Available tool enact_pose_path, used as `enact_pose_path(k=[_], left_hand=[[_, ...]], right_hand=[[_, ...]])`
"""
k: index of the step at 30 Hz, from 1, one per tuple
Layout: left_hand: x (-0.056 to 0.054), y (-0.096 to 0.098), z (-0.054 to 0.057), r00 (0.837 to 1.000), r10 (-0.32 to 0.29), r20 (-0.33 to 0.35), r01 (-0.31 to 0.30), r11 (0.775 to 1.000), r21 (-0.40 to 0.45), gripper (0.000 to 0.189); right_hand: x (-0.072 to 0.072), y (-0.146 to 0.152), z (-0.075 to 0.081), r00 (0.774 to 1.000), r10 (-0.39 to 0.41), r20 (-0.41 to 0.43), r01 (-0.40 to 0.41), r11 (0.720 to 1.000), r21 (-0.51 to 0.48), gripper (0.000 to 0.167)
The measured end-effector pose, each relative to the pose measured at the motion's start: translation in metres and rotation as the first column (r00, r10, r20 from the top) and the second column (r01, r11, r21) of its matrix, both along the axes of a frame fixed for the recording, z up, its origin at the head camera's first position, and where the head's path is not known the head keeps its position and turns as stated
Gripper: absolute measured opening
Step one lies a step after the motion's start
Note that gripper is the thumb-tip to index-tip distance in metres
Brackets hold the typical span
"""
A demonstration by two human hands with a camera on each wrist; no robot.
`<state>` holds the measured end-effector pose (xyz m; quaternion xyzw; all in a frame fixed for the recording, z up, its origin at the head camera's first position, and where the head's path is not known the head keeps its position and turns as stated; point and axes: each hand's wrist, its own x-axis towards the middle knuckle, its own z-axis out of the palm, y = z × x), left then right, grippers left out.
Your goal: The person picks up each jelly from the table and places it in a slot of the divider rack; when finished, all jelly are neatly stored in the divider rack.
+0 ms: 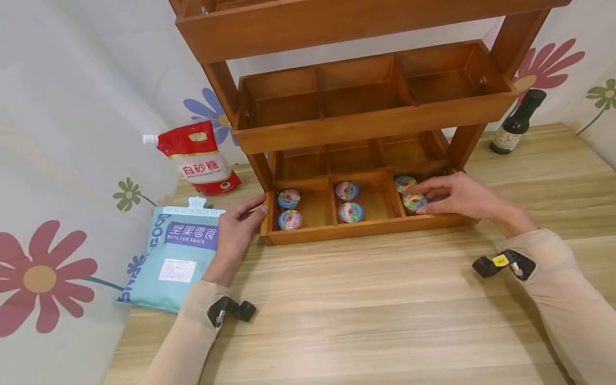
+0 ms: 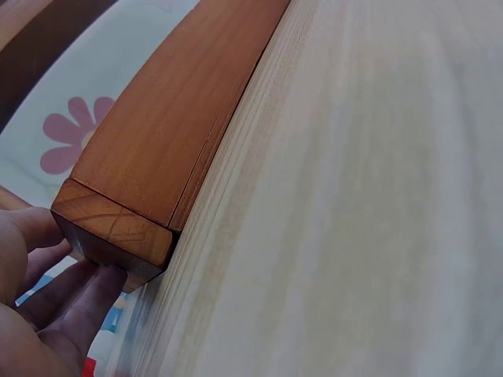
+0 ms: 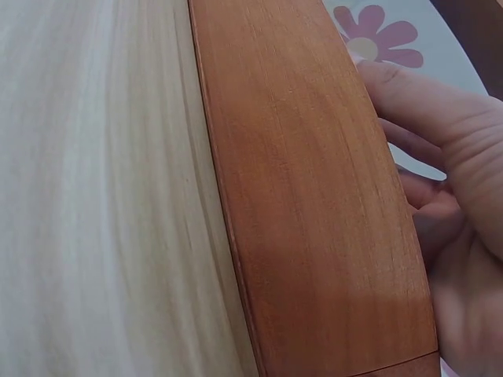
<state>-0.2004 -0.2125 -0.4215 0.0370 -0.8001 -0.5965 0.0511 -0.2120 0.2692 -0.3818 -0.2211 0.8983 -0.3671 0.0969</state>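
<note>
My right hand [image 1: 464, 198] reaches over the front board into the bottom tier's right compartment. Its thumb and fingers pinch the nearer jelly cup [image 1: 415, 202], whose round lid is printed in colours. Just behind it sits another jelly cup [image 1: 405, 184]. Two cups stand one behind the other in the left compartment, like this front one [image 1: 290, 220], and two more in the middle, like this one [image 1: 351, 212]. At the wooden rack's [image 1: 308, 231] left end, my left hand [image 1: 236, 235] rests its fingertips [image 2: 102, 287] against the end face. The front board hides the cups in the right wrist view.
Left of the rack stand a red and white sugar pouch [image 1: 199, 160] and a light blue nut snack bag [image 1: 178, 256] with a clip. A dark bottle [image 1: 517, 125] is at the back right. Upper tiers [image 1: 375, 115] overhang the bottom one. The wooden table [image 1: 356, 310] extends in front.
</note>
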Motion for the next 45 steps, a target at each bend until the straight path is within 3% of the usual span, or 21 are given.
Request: enact_pose_path(k=[17, 28, 37, 45], left_hand=[[0.003, -0.002, 0.003, 1.000, -0.002, 0.006, 0.002, 1.000, 0.017, 0.036], [0.002, -0.001, 0.001, 1.000, -0.007, -0.005, 0.007, 1.000, 0.015, 0.035], [0.001, 0.000, 0.000, 1.000, -0.008, -0.007, 0.008, 1.000, 0.012, 0.035], [0.001, 0.000, 0.000, 1.000, -0.007, -0.007, 0.008, 1.000, 0.016, 0.035]], right_hand=[[-0.004, -0.002, 0.004, 0.999, 0.048, 0.022, -0.049, 0.999, 0.022, 0.035], [-0.005, 0.001, -0.001, 0.994, 0.109, 0.021, -0.107, 0.993, -0.051, 0.036], [0.000, 0.007, 0.008, 0.999, 0.044, 0.009, -0.044, 0.997, 0.071, 0.031], [0.004, 0.007, 0.017, 0.998, 0.033, 0.051, -0.036, 0.997, 0.071, 0.036]])
